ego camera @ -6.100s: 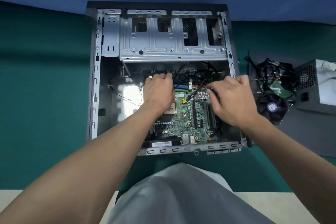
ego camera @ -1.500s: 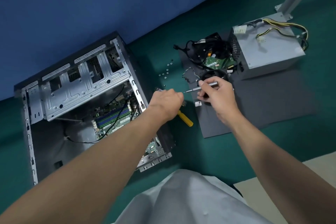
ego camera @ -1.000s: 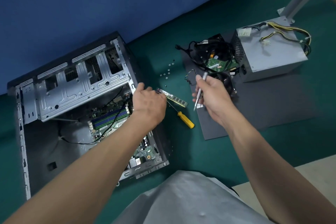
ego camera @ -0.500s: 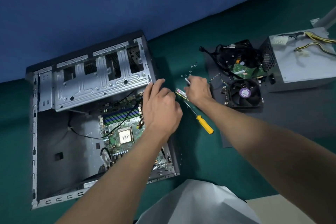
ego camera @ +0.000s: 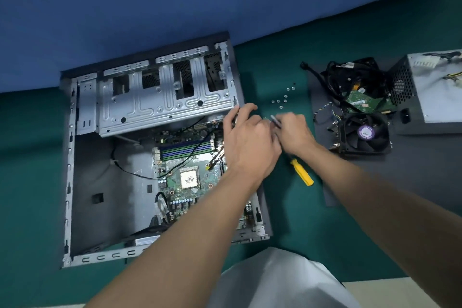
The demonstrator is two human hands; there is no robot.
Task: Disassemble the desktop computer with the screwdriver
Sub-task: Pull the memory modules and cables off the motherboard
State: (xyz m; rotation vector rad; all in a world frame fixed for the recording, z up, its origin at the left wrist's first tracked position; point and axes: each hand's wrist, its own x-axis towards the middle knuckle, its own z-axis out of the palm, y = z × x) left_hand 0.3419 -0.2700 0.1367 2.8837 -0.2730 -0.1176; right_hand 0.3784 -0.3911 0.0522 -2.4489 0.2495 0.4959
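Left hand (ego camera: 250, 142): back facing up, over the right wall of the computer case (ego camera: 72, 157). The fingers bend down toward the rim. The back of the hand hides whether they grasp anything, so its hold cannot be told.
Right hand (ego camera: 293, 132): pressed against the left hand's right side, fingers curled round a slim silver tool (ego camera: 275, 121). The tool's end pokes out past the knuckles.
Yellow-handled screwdriver (ego camera: 301, 175): lying loose on the green mat (ego camera: 295, 220), just below the right wrist. Neither hand holds it.
Computer case: open and on its side, spreading left of and below the left hand.
Motherboard (ego camera: 187, 182): inside the case, left of the left hand and partly under that forearm.
Screws (ego camera: 282, 100): a small loose cluster on the green mat, just above the right hand.
Cooling fan (ego camera: 365, 133): right of the right hand, on the grey mat (ego camera: 425, 170).
Cable bundle (ego camera: 350, 77): above the fan.
Power supply (ego camera: 436, 92): farther right, at the frame edge.
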